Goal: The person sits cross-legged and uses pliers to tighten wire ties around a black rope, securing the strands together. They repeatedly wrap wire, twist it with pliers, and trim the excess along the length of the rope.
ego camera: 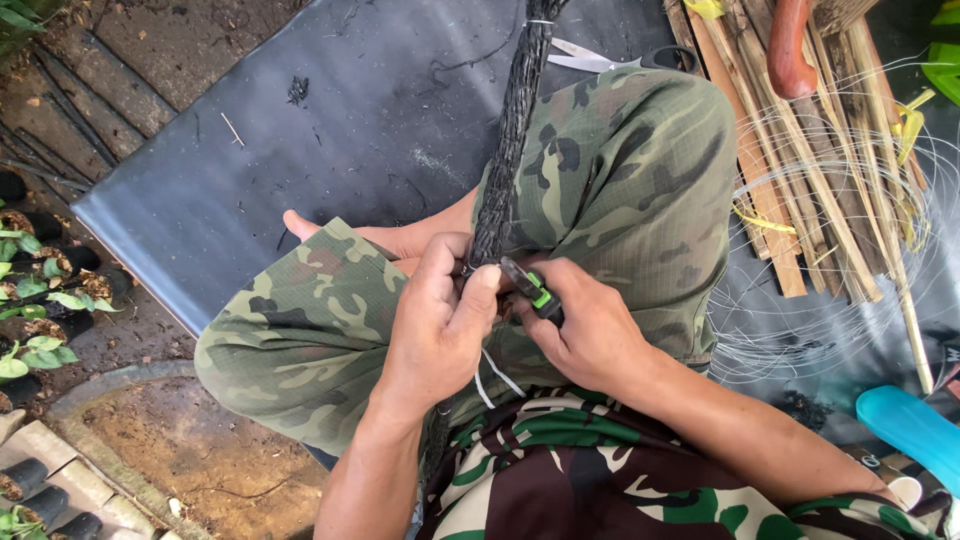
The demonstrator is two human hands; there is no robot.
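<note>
Black netted cord running from the lap up over the knee, pinched tight in the left hand; right hand closed on a green-and-black cutter just beside those fingers. Risk of nicking a fingertip or slicing the wrong strand. Below: dark plastic sheet on bare ground, bamboo slats, scissors, potted seedlings.

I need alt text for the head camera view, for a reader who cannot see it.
Seen from above, a seated person's left hand pinches a black bundle of netting stretched over the knee, while the right hand holds a small black and green tool against it. Bamboo sticks and scissors lie on a black sheet.
</note>
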